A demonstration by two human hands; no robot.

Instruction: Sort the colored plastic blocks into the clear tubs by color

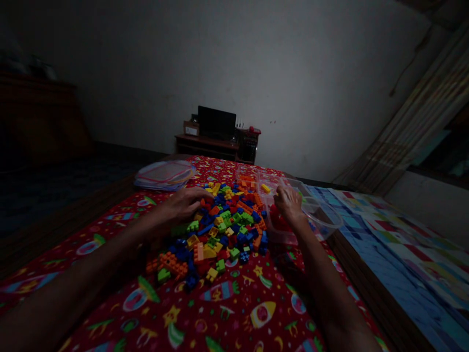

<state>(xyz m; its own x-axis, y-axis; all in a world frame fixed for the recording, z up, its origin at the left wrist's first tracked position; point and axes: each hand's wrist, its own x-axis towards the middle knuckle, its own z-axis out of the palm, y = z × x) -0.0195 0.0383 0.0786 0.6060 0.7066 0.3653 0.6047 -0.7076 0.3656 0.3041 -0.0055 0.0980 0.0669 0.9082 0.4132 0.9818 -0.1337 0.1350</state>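
Observation:
A heap of toy building blocks [223, 225] in orange, blue, green, yellow and red lies on a red patterned cloth. My left hand [186, 201] reaches over the heap's left side, fingers stretched and bent down towards the blocks, thumb apart. Over the clear plastic containers [284, 238] at the heap's right is my right hand [288, 201]. Its fingers are curled together; what they hold, if anything, is hidden. Red blocks [279, 220] sit in the container below that hand, a yellow block [266, 188] in one farther back, and orange blocks [246, 182] in another at the back left.
Stacked plastic lids [164, 175] lie at the back left of the red cloth [234, 318]. A blue sheet and a checkered quilt [399, 230] spread to the right. A dark monitor [217, 122] stands on a desk by the far wall. The room is dim.

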